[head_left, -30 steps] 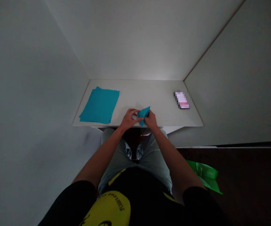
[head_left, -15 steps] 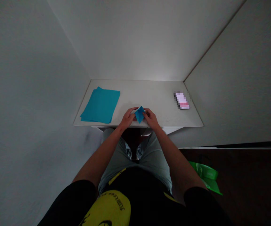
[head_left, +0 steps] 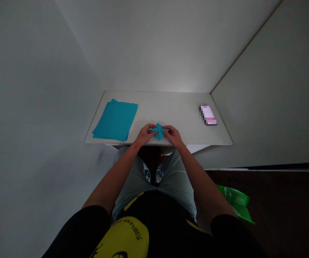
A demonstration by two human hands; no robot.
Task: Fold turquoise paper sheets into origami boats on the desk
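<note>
Between my two hands is a small folded piece of blue paper (head_left: pixel 159 132), near the front edge of the white table (head_left: pixel 167 104). Its upper and lower points show, and a crease runs down its middle. My left hand (head_left: pixel 145 134) pinches its left side with thumb and fingers. On the opposite side my right hand (head_left: pixel 173 135) grips the right part the same way. Fingers cover both side corners of the paper. Whether it rests on the tabletop or is held just above it, I cannot tell.
A stack of blue paper sheets (head_left: pixel 115 120) lies on the table's left side. At the right lies a phone (head_left: pixel 208 114), its screen blurred out. Walls enclose the table at the back and sides. A green plastic object (head_left: pixel 236 200) is on the dark floor at the lower right.
The folded paper has gone from a narrow, tilted diamond to a wider, flatter shape with side parts spread out. Both hands have shifted slightly, their fingers now over its sides.
</note>
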